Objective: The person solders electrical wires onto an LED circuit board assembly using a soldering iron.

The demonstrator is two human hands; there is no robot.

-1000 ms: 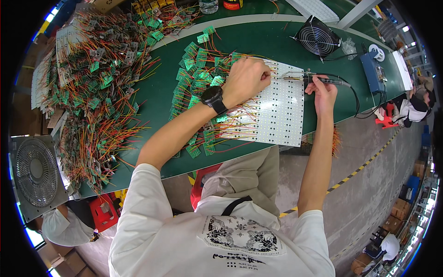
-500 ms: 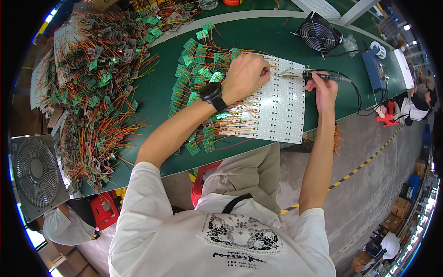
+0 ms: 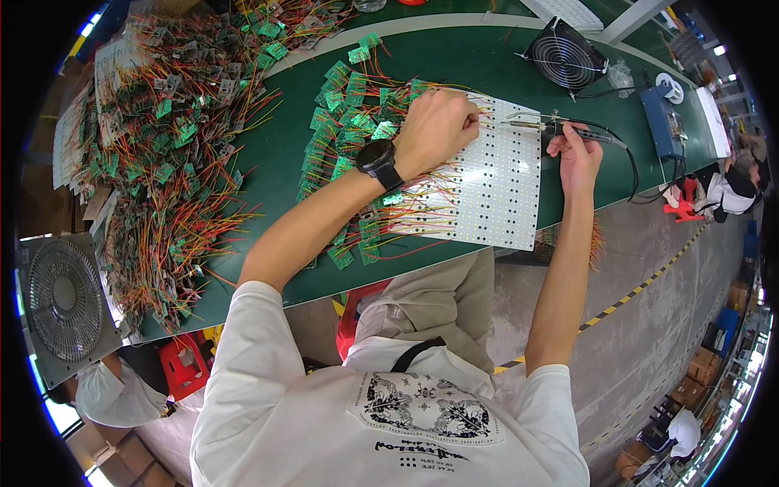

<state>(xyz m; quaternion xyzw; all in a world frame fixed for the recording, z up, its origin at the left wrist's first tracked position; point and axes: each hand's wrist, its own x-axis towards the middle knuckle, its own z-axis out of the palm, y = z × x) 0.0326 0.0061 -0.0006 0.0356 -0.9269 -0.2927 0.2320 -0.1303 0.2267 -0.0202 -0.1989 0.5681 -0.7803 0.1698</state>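
Note:
My right hand (image 3: 578,159) grips a soldering iron (image 3: 586,132) like a pen, its tip pointing left above a white panel (image 3: 497,203) dotted with small black and pale spots. Over the panel's upper left part, my left hand (image 3: 441,128) is closed with its fingertips pinched; what sits between them is hidden. Red and yellow wires (image 3: 422,213) run onto the panel's left side from several small green circuit boards (image 3: 357,122) lying beside and under my left forearm. A gap separates the iron's tip from my left fingers.
A large heap of wired circuit boards (image 3: 178,146) covers the left of the green table (image 3: 268,195). Beyond the panel stand a small black fan (image 3: 565,58), a blue box (image 3: 661,122) and a solder spool (image 3: 669,88). The iron's cable (image 3: 631,166) loops at right. Other people sit nearby.
The soldering iron and my right hand have shifted a little to the right, so its tip is farther from my left hand. My left hand stays pinched over the panel.

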